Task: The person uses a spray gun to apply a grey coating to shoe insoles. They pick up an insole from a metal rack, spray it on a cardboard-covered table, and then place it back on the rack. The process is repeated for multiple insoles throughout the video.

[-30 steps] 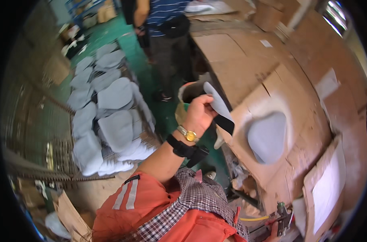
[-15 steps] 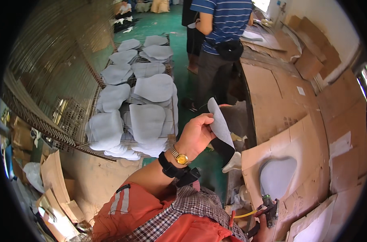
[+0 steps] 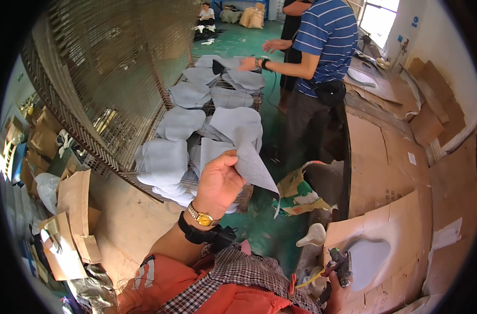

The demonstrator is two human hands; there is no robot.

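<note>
Raised in front of the rack, my left hand (image 3: 220,183) pinches one end of a thin grey sheet piece (image 3: 257,168) that hangs down to a pointed corner. At the lower right, my right hand (image 3: 337,294) is wrapped round a small spray gun (image 3: 343,269) with a yellow hose (image 3: 309,278). Just beside the gun, a grey saddle-shaped piece (image 3: 372,261) lies on a whitened cardboard sheet (image 3: 406,222). Several similar grey pieces (image 3: 181,124) are spread in overlapping piles on a wire rack (image 3: 168,116).
A person in a blue striped shirt (image 3: 327,39) stands by the rack's far end, reaching over it. Beyond, another person (image 3: 206,15) sits low. Cardboard covers the bench (image 3: 377,152) on the right. A mesh panel (image 3: 118,57) rises at left; a pale saddle-shaped form (image 3: 313,235) lies beside the bench.
My left hand has moved left with the grey piece, over the rack's near end. The spray gun stays at the cardboard. The person in stripes has turned and reached toward the rack.
</note>
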